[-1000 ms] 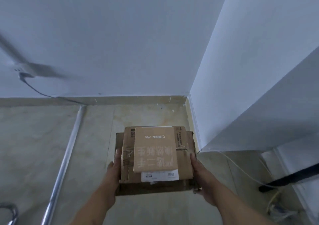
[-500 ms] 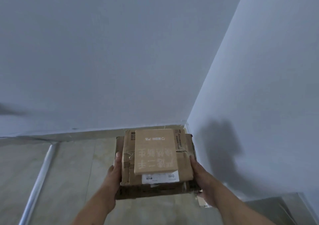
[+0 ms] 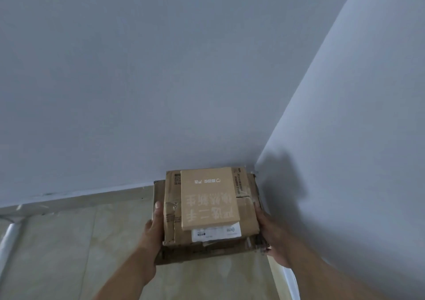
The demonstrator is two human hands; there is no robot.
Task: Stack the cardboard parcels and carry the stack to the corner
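Observation:
I hold a stack of three cardboard parcels in front of me. The largest, darkest parcel [image 3: 197,254] is at the bottom, a taped mid-size parcel [image 3: 171,216] lies on it, and a flat light-brown parcel [image 3: 209,198] with pale printed characters sits on top, above a white label. My left hand [image 3: 153,228] grips the stack's left side, thumb up along the edge. My right hand [image 3: 271,237] grips its right side. The stack's far edge is close to the room corner [image 3: 255,168], where the two walls meet.
A white back wall [image 3: 138,81] and a white right wall [image 3: 356,138] form the corner. Beige tiled floor [image 3: 69,253] lies below, with a skirting strip along the back wall. A pale pipe [image 3: 7,242] runs along the floor at far left.
I have moved closer to the corner with the stack. The walls fill more of the view, and the cables and dark object at lower right have left the frame. My grip is unchanged.

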